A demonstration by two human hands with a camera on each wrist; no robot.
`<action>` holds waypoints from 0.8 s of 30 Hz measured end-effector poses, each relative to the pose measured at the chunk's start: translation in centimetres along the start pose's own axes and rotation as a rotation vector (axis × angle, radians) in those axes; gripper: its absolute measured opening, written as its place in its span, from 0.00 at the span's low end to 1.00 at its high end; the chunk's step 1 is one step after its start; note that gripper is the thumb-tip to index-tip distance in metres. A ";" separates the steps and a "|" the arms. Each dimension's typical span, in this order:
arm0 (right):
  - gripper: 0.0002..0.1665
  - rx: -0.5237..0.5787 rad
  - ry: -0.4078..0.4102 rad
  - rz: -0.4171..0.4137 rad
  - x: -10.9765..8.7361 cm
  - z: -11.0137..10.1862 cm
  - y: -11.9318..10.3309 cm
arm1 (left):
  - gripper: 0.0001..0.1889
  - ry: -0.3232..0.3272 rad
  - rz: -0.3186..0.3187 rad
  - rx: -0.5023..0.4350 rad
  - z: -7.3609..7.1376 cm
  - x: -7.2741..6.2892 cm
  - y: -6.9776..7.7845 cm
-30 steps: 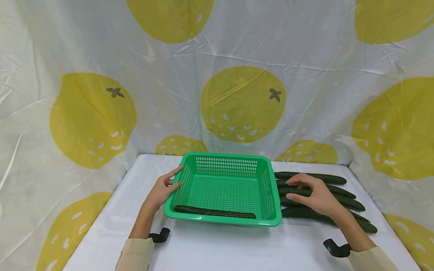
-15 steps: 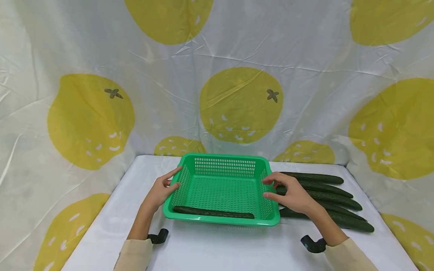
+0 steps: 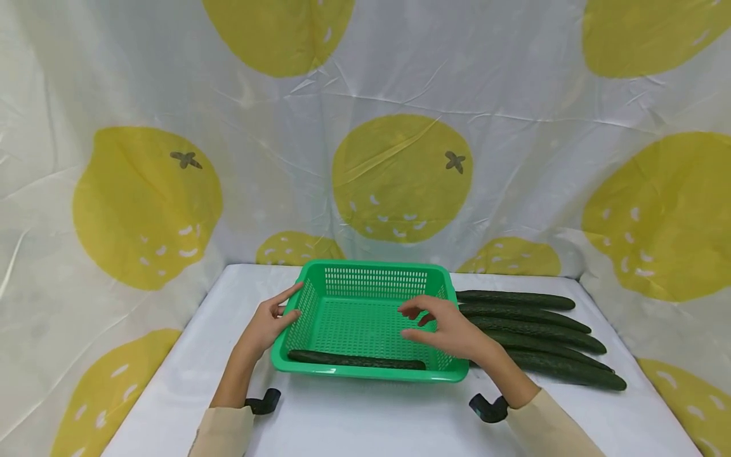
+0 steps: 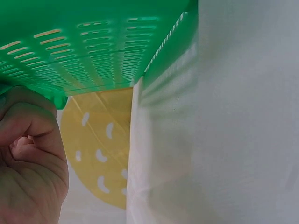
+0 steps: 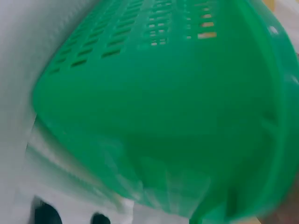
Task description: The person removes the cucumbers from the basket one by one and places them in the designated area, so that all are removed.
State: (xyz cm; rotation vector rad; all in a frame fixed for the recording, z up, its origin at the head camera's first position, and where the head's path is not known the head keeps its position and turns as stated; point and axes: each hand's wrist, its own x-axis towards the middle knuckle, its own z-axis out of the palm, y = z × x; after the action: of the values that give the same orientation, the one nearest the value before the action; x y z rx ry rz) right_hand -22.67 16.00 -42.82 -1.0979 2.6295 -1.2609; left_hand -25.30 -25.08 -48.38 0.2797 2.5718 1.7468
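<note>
A green plastic basket (image 3: 374,374) with slotted walls stands mid-table in the head view. One dark green cucumber (image 3: 356,360) lies inside along its near wall. My left hand (image 3: 264,325) grips the basket's left rim, with thumb and forefinger at the edge; in the left wrist view its other fingers (image 4: 28,122) are curled below the rim. My right hand (image 3: 448,327) hovers over the right part of the basket, holding nothing, with fingers loosely bent and thumb apart. To the right, several cucumbers (image 3: 542,333) lie side by side, their left ends partly hidden by basket and hand.
White cloth covers the table (image 3: 365,419). A white curtain (image 3: 274,158) printed with yellow lemons hangs behind and along both sides. Black wrist mounts (image 3: 264,402) sit at both cuffs. The right wrist view is blurred and mostly filled by the basket's outer wall (image 5: 154,102).
My right hand has moved left, from above the cucumbers to over the basket. The left hand keeps its place on the rim. The cucumber in the basket stays where it was.
</note>
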 end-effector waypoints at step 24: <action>0.33 -0.076 -0.284 0.057 4.3 5.6 -0.8 | 0.33 -0.036 -0.007 -0.042 0.0 0.1 0.1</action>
State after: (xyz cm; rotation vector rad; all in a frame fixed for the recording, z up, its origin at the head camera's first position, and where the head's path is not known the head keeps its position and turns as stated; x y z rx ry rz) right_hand -23.71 9.26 -44.86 -1.1106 2.4921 -0.9231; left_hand -25.40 -25.05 -48.22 0.2984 2.5054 1.7735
